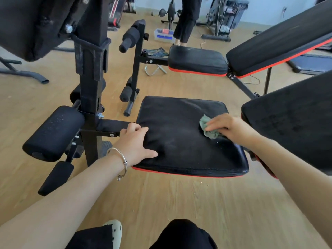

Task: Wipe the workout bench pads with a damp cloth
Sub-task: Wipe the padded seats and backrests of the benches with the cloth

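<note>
Green cloth on black seat pad

No text, brand, number or sign can be read anywhere. The black padded backrest with red trim at the right carries faint pale marks in rows, too blurred to tell whether they are letters. The clear plastic box on the wooden floor far off shows blue and red patches, too small to tell whether they bear any print.
</note>
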